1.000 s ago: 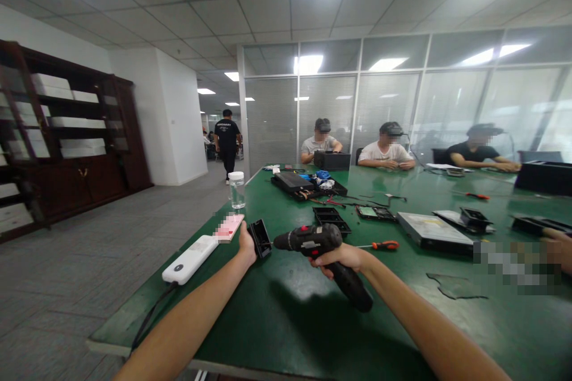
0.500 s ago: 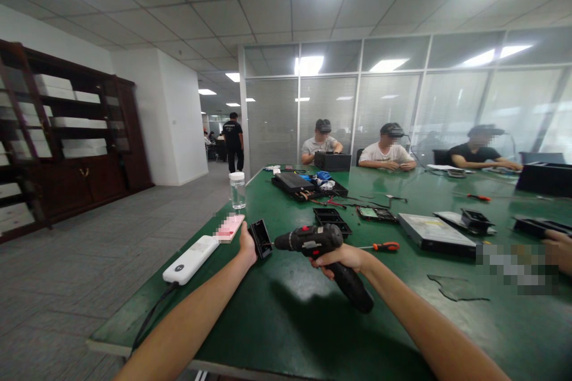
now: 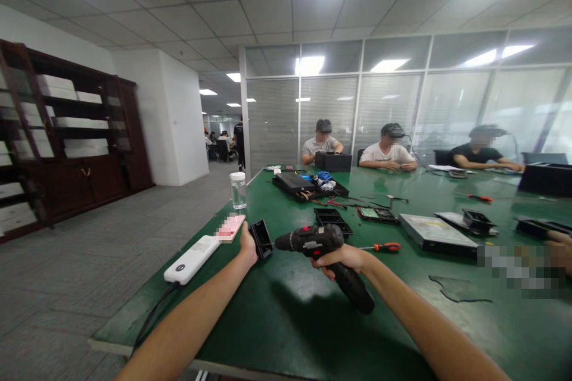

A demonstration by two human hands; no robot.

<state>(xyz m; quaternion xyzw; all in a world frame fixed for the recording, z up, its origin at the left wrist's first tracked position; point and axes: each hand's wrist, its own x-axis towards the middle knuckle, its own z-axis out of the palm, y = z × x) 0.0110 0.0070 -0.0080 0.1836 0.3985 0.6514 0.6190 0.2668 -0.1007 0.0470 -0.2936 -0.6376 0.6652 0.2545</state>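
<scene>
Left hand (image 3: 248, 244): gripping black plastic box (image 3: 261, 239), open side facing drill
Right hand (image 3: 338, 259): gripping drill (image 3: 313, 240), bit pointed at box
Behind drill: black tray (image 3: 333, 221), orange-handled screwdriver (image 3: 386, 247)
Left edge: white power bank (image 3: 192, 259), pink phone (image 3: 230, 228), clear jar (image 3: 238, 191)

no readable text, no legible labels or numbers

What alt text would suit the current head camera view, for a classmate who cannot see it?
A right hand points a black power drill at a small black frame held in a left hand, above a green table with scattered parts.
</scene>
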